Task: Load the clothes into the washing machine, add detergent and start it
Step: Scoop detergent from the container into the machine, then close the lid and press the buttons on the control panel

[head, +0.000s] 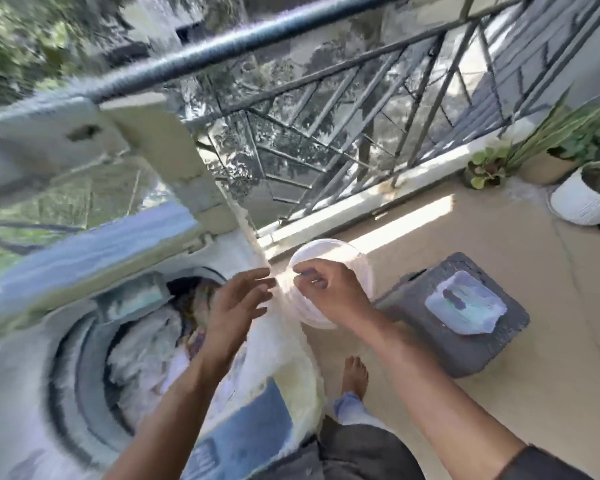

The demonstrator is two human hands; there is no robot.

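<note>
Balcony floor (499,230), pale tile, sunlit strip along the metal railing (378,109). View blurred on the left side.

Top-loading washing machine (21,393) at lower left, lid (84,247) raised and standing behind the drum opening. Clothes (146,355), mostly white with some darker pieces, already lie in the drum.

Right hand (329,292) grips the near rim of a white round tub (326,251), fingers curled over the edge; tub held just beside the machine's right edge, over the floor. Contents of tub not readable in the glare. Left hand (236,303) hovers over the drum's right side, fingers spread and relaxed, holding nothing, fingertips close to the tub but contact unclear.

Right of the tub: dark grey stool (465,348) with a pale blue packet (465,303) lying on top. Potted plants (561,161) stand against the railing at far right, one in a white pot (575,202). Bare foot (354,375) on the floor between machine and stool.
</note>
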